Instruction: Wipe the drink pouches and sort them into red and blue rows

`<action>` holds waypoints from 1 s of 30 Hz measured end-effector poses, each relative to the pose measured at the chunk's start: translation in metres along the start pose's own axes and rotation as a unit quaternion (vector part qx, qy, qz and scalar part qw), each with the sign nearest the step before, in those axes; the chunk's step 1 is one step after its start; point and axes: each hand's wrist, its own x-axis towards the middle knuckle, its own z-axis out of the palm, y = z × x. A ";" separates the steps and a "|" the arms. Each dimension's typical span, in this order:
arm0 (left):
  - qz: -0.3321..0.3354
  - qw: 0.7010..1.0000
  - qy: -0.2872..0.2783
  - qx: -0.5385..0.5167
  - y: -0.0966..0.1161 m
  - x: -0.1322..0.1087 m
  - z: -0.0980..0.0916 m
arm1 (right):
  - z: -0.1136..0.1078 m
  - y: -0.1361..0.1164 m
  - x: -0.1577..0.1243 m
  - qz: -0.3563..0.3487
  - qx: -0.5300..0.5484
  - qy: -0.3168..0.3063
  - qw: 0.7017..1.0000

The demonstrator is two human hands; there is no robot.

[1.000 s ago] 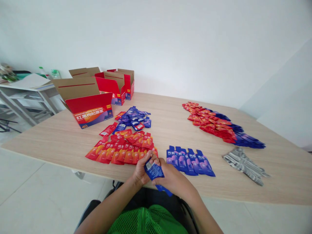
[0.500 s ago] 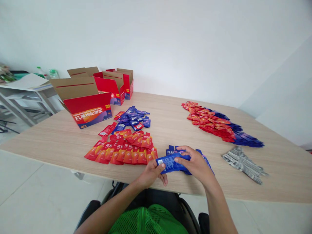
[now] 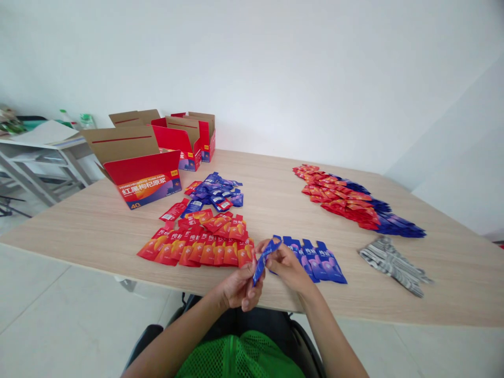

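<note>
Both my hands pinch one blue sachet (image 3: 261, 260) over the near edge of the wooden table (image 3: 275, 199). My left hand (image 3: 238, 287) grips its lower end and my right hand (image 3: 285, 263) grips its upper end; the sachet stands nearly edge-on. Just right of my hands a row of blue sachets (image 3: 317, 260) lies fanned flat on the table. Left of them lie overlapping rows of red sachets (image 3: 199, 241).
A loose heap of blue sachets (image 3: 216, 191) lies behind the red rows. Open red cartons (image 3: 147, 176) (image 3: 195, 139) stand at the back left. A long band of red and blue sachets (image 3: 354, 202) and a grey striped pile (image 3: 394, 265) lie at the right. A shelf stands far left.
The blue sachet lay flat over the blue row half a second ago; now it is lifted and turned edge-on, drawn back toward me, and the blue row is uncovered.
</note>
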 end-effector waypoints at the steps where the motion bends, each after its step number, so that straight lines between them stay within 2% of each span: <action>1: -0.024 1.000 -0.002 0.012 -0.001 -0.001 0.000 | 0.004 0.003 0.000 0.007 0.019 0.004 1.000; 3: -0.068 0.996 0.014 0.056 -0.005 -0.001 0.001 | 0.011 0.010 -0.002 0.039 0.059 0.009 0.997; 5: -0.083 0.991 0.038 0.096 -0.007 0.000 0.002 | 0.018 0.013 -0.002 0.063 0.102 0.042 0.992; 7: -0.056 0.991 0.054 0.111 -0.008 0.002 0.006 | 0.018 0.012 0.002 0.063 0.146 0.105 0.982; 9: -0.011 0.993 0.058 0.106 -0.007 0.004 0.009 | 0.007 0.006 0.008 0.037 0.171 0.189 0.966; 11: 0.015 0.993 0.052 0.102 -0.006 0.006 0.012 | -0.020 -0.001 0.010 0.008 0.157 0.285 0.946; 13: 0.024 0.994 0.039 0.100 -0.005 0.006 0.013 | -0.061 -0.005 0.005 0.003 0.101 0.369 0.924; 15: 0.027 0.994 0.024 0.100 -0.006 0.006 0.013 | -0.109 -0.003 -0.009 -0.012 -0.016 0.442 0.897; 16: 0.029 0.994 0.018 0.099 -0.006 0.006 0.012 | -0.132 -0.001 -0.018 -0.012 -0.094 0.459 0.883; 19: 0.039 0.994 0.018 0.100 -0.007 0.007 0.012 | -0.187 0.012 -0.044 0.047 -0.274 0.508 0.815; 20: 0.040 0.994 0.024 0.100 -0.007 0.007 0.012 | -0.199 0.018 -0.050 0.078 -0.321 0.508 0.795; 22: 0.039 0.993 0.037 0.101 -0.007 0.007 0.012 | -0.213 0.029 -0.057 0.146 -0.386 0.477 0.776; 25: 0.040 0.993 0.039 0.104 -0.005 0.008 0.012 | -0.218 0.043 -0.057 0.231 -0.464 0.406 0.753; 30: 0.035 0.993 0.049 0.101 -0.003 0.007 0.013 | -0.219 0.060 -0.056 0.276 -0.517 0.377 0.718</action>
